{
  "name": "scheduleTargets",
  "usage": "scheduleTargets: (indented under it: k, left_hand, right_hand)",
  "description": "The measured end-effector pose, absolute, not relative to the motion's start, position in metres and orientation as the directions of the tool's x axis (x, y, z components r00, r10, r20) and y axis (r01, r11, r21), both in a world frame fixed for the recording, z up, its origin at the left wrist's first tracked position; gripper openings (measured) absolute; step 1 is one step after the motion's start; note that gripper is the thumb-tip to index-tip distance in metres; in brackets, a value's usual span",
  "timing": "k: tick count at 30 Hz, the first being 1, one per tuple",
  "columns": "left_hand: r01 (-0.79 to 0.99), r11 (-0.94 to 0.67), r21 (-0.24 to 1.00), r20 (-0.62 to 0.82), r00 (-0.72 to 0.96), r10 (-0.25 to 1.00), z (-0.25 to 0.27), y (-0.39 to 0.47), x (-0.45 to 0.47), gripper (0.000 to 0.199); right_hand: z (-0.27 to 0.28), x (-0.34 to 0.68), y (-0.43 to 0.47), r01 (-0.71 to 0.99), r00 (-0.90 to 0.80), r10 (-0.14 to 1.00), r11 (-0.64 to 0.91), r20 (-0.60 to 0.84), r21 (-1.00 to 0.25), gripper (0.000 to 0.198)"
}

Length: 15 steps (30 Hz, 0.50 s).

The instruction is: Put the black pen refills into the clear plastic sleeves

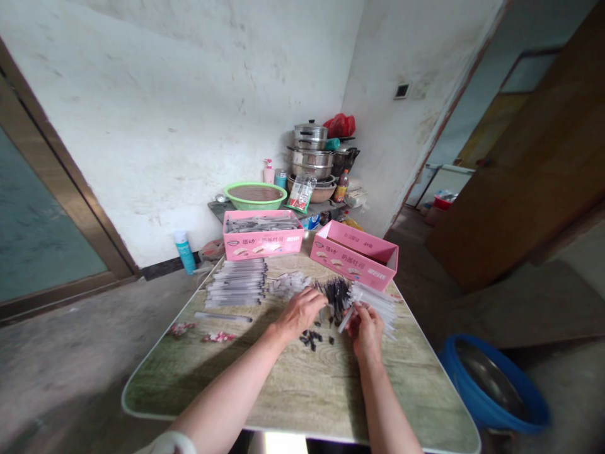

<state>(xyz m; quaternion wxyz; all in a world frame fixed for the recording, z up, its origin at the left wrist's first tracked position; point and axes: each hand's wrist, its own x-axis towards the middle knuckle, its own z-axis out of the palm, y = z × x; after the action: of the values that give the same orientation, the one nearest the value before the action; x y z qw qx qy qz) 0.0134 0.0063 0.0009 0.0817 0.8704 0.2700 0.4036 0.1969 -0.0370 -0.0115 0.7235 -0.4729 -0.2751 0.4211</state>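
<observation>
My right hand (369, 328) pinches a translucent pen barrel (346, 320), which slants down to the left from the fingers. Beside it on the right lies a pile of similar clear barrels (378, 306). My left hand (302, 312) has its fingertips drawn together at the edge of a pile of thin black-tipped pieces (337, 295); whatever is between them is too small to make out. Small white parts (292, 284) lie just beyond the left hand. Small black caps (312, 339) are scattered between my hands. At left are stacked pens (237, 284) with dark ends and a single pen (223, 316).
A pink box (263, 246) full of pens stands at the table's back; another pink box (354, 258) sits right of it. Behind are a green basin (255, 203) and stacked steamer pots (312, 161). A blue tub (472, 403) is on the floor, right of the table (302, 391).
</observation>
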Motion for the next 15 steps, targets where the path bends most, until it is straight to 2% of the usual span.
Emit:
scheduleTargets:
  k: [2, 3, 5, 6, 8, 10, 15]
  left_hand:
    - [0.336, -0.749, 0.571, 0.710, 0.255, 0.656, 0.005, 0.008, 0.009, 0.015]
    - [0.257, -0.683, 0.684, 0.681, 0.113, 0.724, 0.006, 0.010, 0.006, 0.012]
    - [0.008, -0.526, 0.850, 0.525, -0.084, 0.847, 0.007, 0.015, 0.001, 0.012]
    - [-0.130, -0.442, 0.887, 0.429, -0.119, 0.895, 0.006, 0.017, -0.001, 0.016]
    - [-0.345, -0.291, 0.893, 0.270, -0.108, 0.957, 0.005, 0.020, -0.004, 0.024]
    - [-0.452, -0.193, 0.871, 0.179, -0.073, 0.981, 0.006, 0.020, -0.005, 0.029]
    - [-0.504, -0.123, 0.855, 0.130, -0.023, 0.991, 0.010, 0.015, -0.001, 0.031]
  right_hand:
    - [-0.012, 0.198, -0.037, -0.396, 0.456, 0.890, 0.207, 0.004, -0.895, 0.027]
    - [-0.012, 0.199, -0.037, -0.421, 0.442, 0.897, 0.209, 0.002, -0.883, 0.026]
    - [-0.014, 0.200, -0.036, -0.466, 0.420, 0.908, 0.215, -0.001, -0.858, 0.025]
    - [-0.015, 0.201, -0.036, -0.484, 0.414, 0.910, 0.222, 0.001, -0.847, 0.025]
    - [-0.016, 0.204, -0.035, -0.516, 0.422, 0.907, 0.244, 0.005, -0.821, 0.025]
    - [-0.019, 0.207, -0.033, -0.542, 0.452, 0.892, 0.270, -0.005, -0.795, 0.025]
    - [-0.024, 0.215, -0.032, -0.578, 0.504, 0.862, 0.291, -0.053, -0.762, 0.024]
